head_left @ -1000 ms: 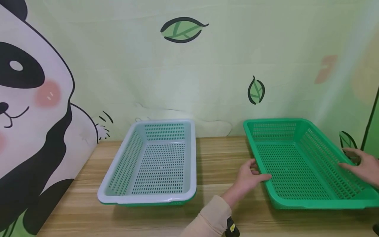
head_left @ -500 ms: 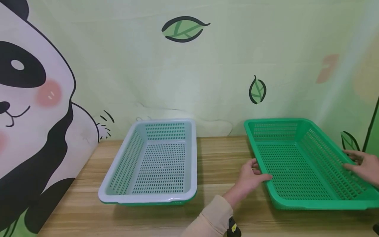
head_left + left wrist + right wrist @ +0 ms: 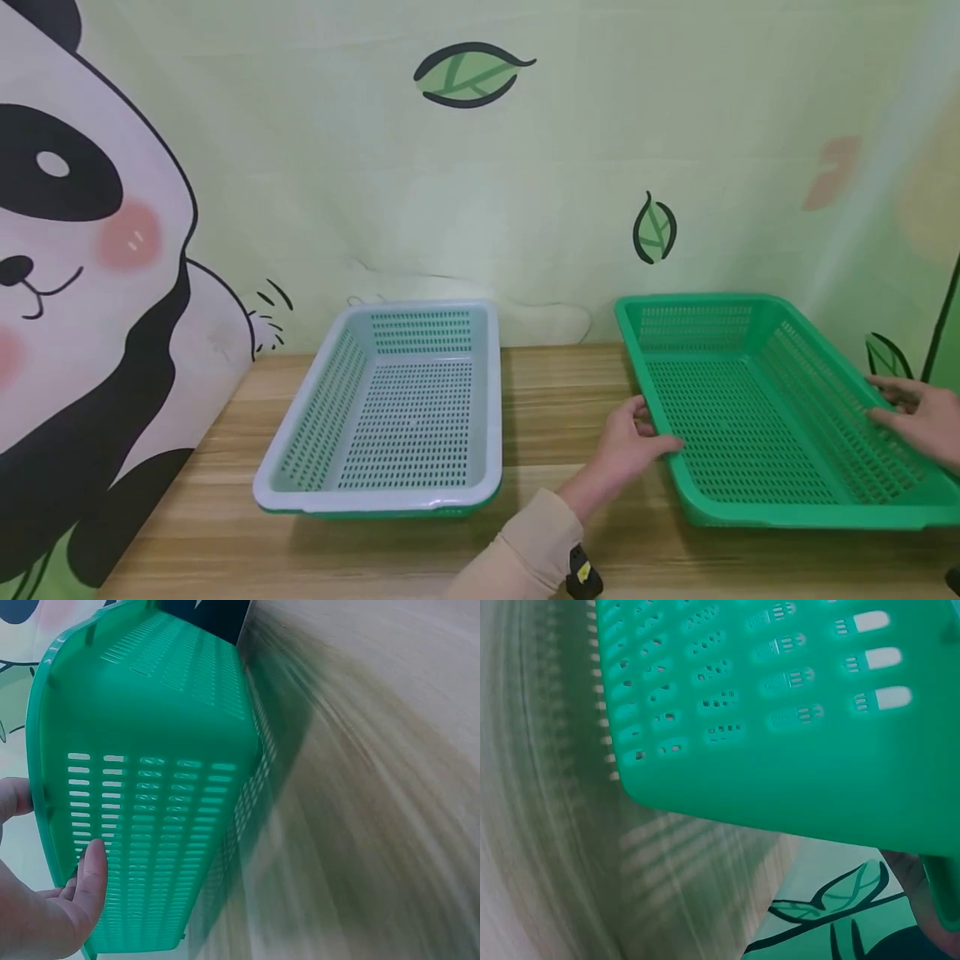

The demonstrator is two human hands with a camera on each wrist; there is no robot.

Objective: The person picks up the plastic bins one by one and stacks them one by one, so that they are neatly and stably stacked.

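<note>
Both hands are on the green basket [image 3: 727, 429], over on the right side of the table [image 3: 555, 425], and here's how the grip looks: the left hand [image 3: 628, 443] pinches the near part of its left rim, thumb laid over the top, fingers tucked outside. The left wrist view backs that up, with one finger [image 3: 91, 881] flat against the slotted outer wall. Across the way, the right hand [image 3: 924, 421] has the opposite rim between thumb and fingers, though in the right wrist view the basket's edge hides most of it. Whether the base touches the wood, I can't tell; shadow falls beneath it, and bars of light stripe the table there. Off to the left sits the white basket [image 3: 408, 429], well apart from the green one, bare wood between them, a green edge peeking out under its pale rim. A beige sleeve [image 3: 528, 542] comes in low, a black object [image 3: 583, 573] with a yellow mark at its cuff. Behind everything hangs a pale green backdrop [image 3: 555, 167], a big panda [image 3: 150, 167] printed on the left, leaves [image 3: 468, 77] higher up.
</note>
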